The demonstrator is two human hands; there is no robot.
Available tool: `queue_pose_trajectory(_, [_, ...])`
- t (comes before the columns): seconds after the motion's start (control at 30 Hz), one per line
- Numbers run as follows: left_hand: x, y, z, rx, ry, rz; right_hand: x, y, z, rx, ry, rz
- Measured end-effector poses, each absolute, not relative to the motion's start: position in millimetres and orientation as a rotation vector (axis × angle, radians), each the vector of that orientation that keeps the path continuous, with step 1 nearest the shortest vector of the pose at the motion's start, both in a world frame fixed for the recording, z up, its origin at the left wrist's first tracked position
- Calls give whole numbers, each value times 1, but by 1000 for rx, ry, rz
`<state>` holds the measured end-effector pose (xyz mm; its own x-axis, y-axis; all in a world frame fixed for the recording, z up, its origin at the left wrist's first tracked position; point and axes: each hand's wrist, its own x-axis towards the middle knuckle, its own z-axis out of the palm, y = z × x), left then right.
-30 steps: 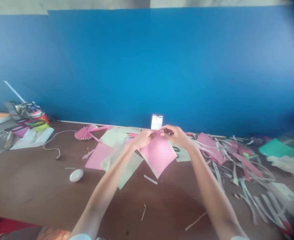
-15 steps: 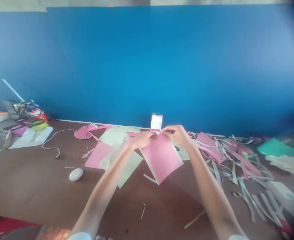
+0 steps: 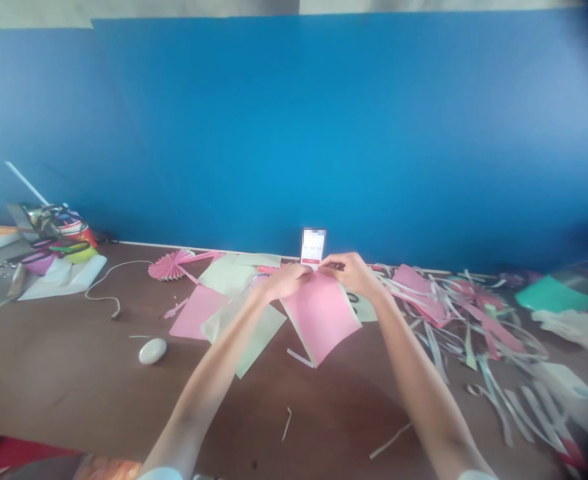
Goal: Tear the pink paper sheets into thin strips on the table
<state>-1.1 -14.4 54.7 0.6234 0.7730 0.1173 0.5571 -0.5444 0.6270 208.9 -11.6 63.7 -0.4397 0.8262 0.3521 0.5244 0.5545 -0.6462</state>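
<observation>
A pink sheet of paper (image 3: 323,323) with pale edges hangs at a slant over the table, its far edge between my two hands. My left hand (image 3: 288,281) is closed on the upper left part of that edge. On the upper right, my right hand (image 3: 347,270) pinches the edge between thumb and fingers. Just beyond the sheet stands a phone (image 3: 313,247) with a lit screen. Pale green sheets (image 3: 257,337) and another pink sheet (image 3: 198,312) lie left of my hands. Part of a pair of scissors (image 3: 353,299) shows beside my right wrist.
A pink pleated paper fan (image 3: 169,265), a white cable (image 3: 103,273) and a white computer mouse (image 3: 153,351) lie to the left. Tangled paper strips (image 3: 474,320) cover the right side. A blue panel (image 3: 294,133) rises behind the brown table (image 3: 99,373).
The pink sheet has bent slightly, its lower right corner shifting left. My right hand has moved a little left, closer to my left hand.
</observation>
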Motion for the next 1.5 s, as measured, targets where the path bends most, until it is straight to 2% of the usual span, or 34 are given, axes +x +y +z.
queue_pose_trajectory(0.2, [-5,-7,42,2315,1007,351,211,-14,66,-1115,-2163,544])
queue_pose_trajectory(0.5, [-8,-5,41,2357,969,361,213,-14,66,-1114,-2199,553])
queue_pose_trajectory(0.7, [-15,-2,41,2333,1029,219,216,-13,66,-1155,-2188,533])
queue_pose_trajectory(1.5, [-24,-8,55,2198,1078,76,222,-13,70,-1204,-2204,480])
